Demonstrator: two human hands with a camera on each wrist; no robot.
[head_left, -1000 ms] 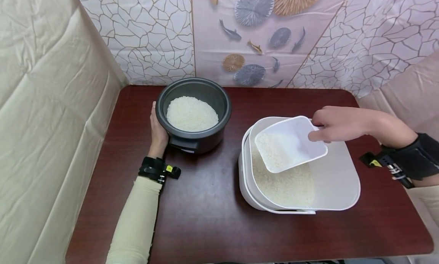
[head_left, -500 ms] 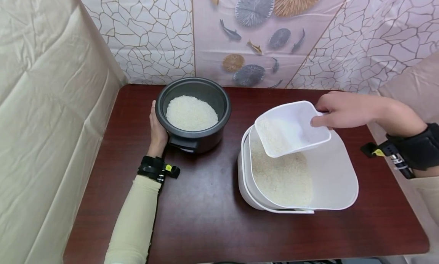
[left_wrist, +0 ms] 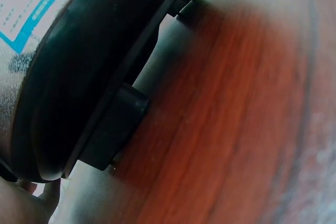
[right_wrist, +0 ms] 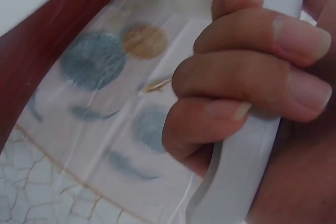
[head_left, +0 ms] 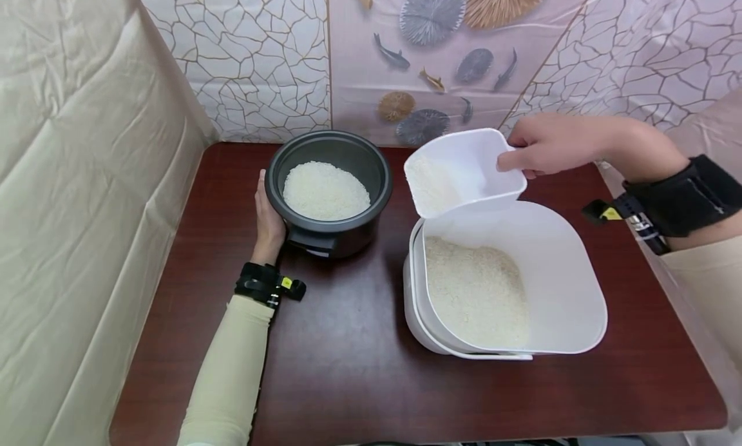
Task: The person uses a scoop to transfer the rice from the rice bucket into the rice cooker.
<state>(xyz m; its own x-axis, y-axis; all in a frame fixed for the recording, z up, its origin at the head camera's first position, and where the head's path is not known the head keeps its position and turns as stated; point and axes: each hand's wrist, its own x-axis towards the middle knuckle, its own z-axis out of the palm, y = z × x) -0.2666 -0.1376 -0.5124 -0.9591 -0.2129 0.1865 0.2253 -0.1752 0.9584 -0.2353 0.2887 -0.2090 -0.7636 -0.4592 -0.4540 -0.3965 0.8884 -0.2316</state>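
Scoop point(head_left: 478, 159) gripped aloft in the right hand point(head_left: 553, 144); left hand point(head_left: 268, 220), fingers extended, rests against the pot point(head_left: 355, 234).

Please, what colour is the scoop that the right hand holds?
The scoop is white; the head view shows it best.

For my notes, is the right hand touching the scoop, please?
Touching: the right wrist view shows the right hand curled round the scoop's handle.

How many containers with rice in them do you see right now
3: the pot at the left hand, the scoop in the right hand, and the bin on the table.
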